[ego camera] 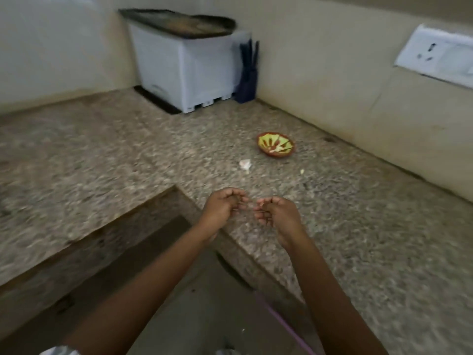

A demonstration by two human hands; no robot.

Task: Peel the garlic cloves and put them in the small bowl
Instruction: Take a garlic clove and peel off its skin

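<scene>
Garlic: a whitish clump (245, 164) lies on the surface (358, 226), between the hands and the bowl, nearer the bowl; papery and pale, blurred, so whether it is clove or loose skin cannot be told.
Small piece: a pale yellowish bit (302, 171) sits on the surface to the right of the clump, apart from it and below the bowl.
Bowl: small, red-brown outside, yellow-green inside with dark red streaks (276, 145); it stands upright near the back wall; contents unclear.
Left hand: (225, 206) raised over the surface's front edge, forearm reaching in from lower left, palm turned up and inward, fingers curled toward the thumb.
Right hand: (277, 210) just beside the left, fingertips almost meeting it, forearm coming from lower right, fingers curled in the same way.
Grip: both hands are curled as if pinching, but motion blur hides whether anything sits between the fingers; I cannot tell.
Surface: speckled stone, L-shaped around a recess.
Back corner: a white box (189, 70) with a dark tray (179, 23) on top, a dark knife block (247, 73) beside it.
Wall: a white socket plate (435, 56) at right.
</scene>
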